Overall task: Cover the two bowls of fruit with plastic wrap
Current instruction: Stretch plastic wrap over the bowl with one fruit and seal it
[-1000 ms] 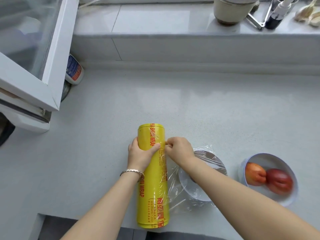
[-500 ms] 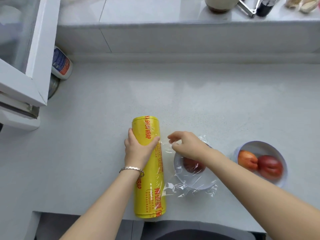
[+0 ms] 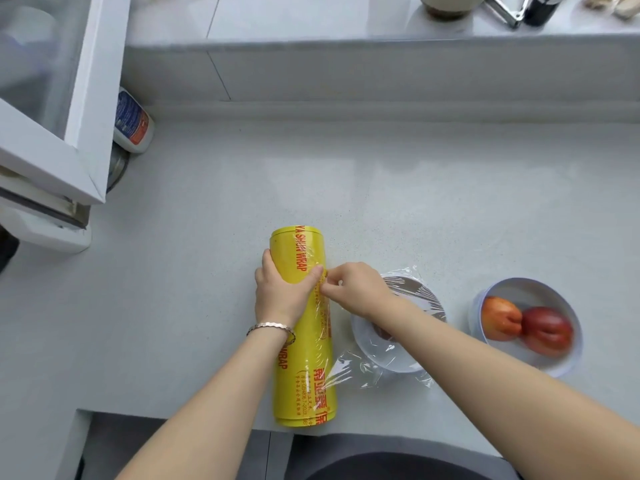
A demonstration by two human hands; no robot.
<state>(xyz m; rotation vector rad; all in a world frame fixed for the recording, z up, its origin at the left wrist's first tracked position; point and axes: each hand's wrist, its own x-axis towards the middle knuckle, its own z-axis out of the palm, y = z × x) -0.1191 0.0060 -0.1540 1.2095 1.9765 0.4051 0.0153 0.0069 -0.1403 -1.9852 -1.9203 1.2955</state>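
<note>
At tabletop front edge | left hand clamps wrap roll flat, preventing rolling | right hand pinches film edge, likely to draw a sheet | near bowl film-covered beside roll | second bowl uncovered

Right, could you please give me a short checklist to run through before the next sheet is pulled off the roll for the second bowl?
1. Roll steadied: the left hand grips the yellow roll lying on the counter: ok.
2. Loose edge caught: the right hand pinches at the roll's surface, but whether it has film between its fingers: cannot tell.
3. Near bowl covered: film is stretched over it, though the right forearm hides part: ok.
4. Far bowl covered: its two fruits lie bare: not ok.
5. Clear path from roll to far bowl: the near bowl stands between them: not ok.
</note>
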